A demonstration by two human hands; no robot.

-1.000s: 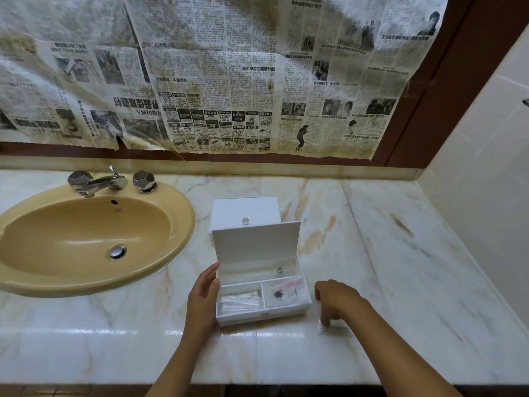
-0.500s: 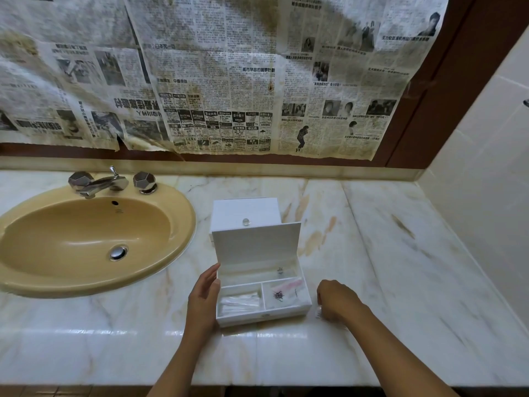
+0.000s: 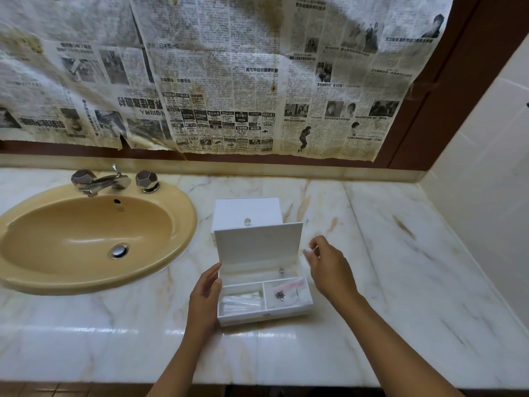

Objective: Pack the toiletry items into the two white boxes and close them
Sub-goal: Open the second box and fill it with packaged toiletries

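Note:
An open white box (image 3: 307,306) stands on the marble counter, its lid (image 3: 257,243) raised upright. Its front left compartment holds clear wrapped packets (image 3: 242,300). The front right compartment holds a pink-tinted packet (image 3: 287,289) with a small dark item. My left hand (image 3: 204,299) rests flat against the box's left wall. My right hand (image 3: 327,269) hovers at the box's right side, above the counter, pinching a small clear packet (image 3: 310,250) between fingers and thumb. A second white box (image 3: 247,213), closed, sits directly behind the open one.
A tan sink (image 3: 94,239) with a chrome tap (image 3: 100,181) lies to the left. Newspaper (image 3: 217,73) covers the wall behind. A tiled wall (image 3: 486,196) bounds the counter on the right. The counter's front edge runs along the bottom.
My right hand lifted from the counter right of the box, where it lay over a small packet, and rose to the box's right side with the packet pinched. My left hand stayed put.

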